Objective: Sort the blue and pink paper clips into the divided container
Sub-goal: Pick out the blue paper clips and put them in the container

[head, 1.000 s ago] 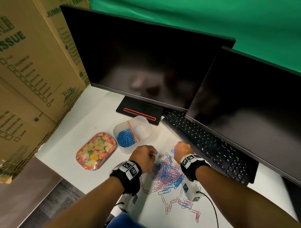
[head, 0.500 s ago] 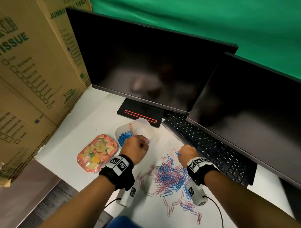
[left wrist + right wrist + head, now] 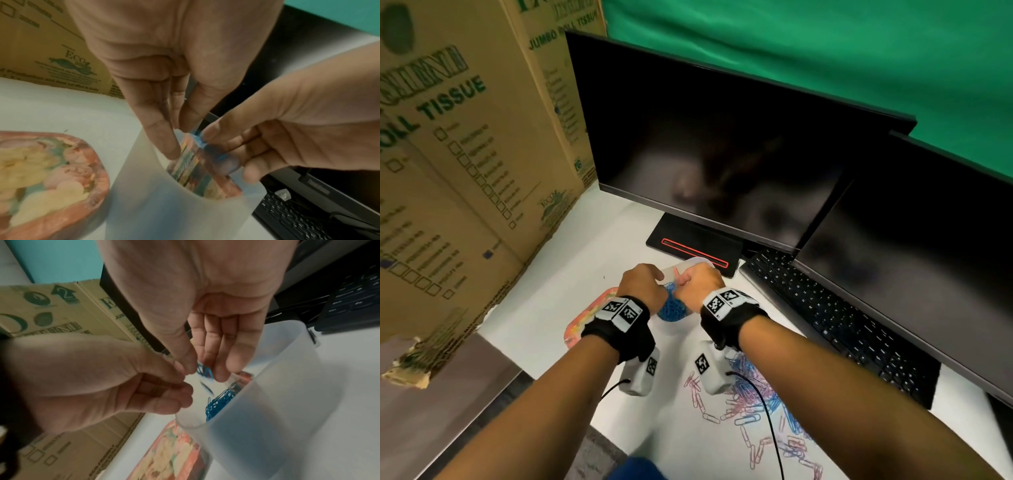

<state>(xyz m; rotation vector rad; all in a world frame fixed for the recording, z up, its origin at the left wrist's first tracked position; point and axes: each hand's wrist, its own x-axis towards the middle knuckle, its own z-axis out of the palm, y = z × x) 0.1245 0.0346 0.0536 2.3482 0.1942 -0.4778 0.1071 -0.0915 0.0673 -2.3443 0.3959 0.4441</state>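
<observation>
Hidden: most of the container (image 3: 698,263) is covered by both hands in the head view; only its far rim and a patch of the blue heap (image 3: 672,308) are seen between the wrists
Blurred: the container wall (image 3: 174,211) is smeared in the left wrist view, and what lies inside cannot be made out there
Cut off: the loose pile (image 3: 756,404) is partly covered by the right forearm and wrist unit
Left hand (image 3: 642,286): held over the container's near-left side, fingers curled, thumb and fingertips drawn together; whether anything is pinched cannot be told
Right hand (image 3: 700,279): held over the container, fingers almost straight and pointing down, thumb brought close to them; blue clips (image 3: 205,369) are seen at the fingertips, blurred, so a hold on them cannot be confirmed
Hands: fingertips brought close together above the container opening
Container: set on the white desk (image 3: 571,267), just in front of the monitor stand (image 3: 695,245), beside the floral tray (image 3: 585,318)
Blue heap: lying in the container's near compartment (image 3: 220,400)
Pile: mixed blue and pink clips left on the desk, near the keyboard (image 3: 835,318)
</observation>
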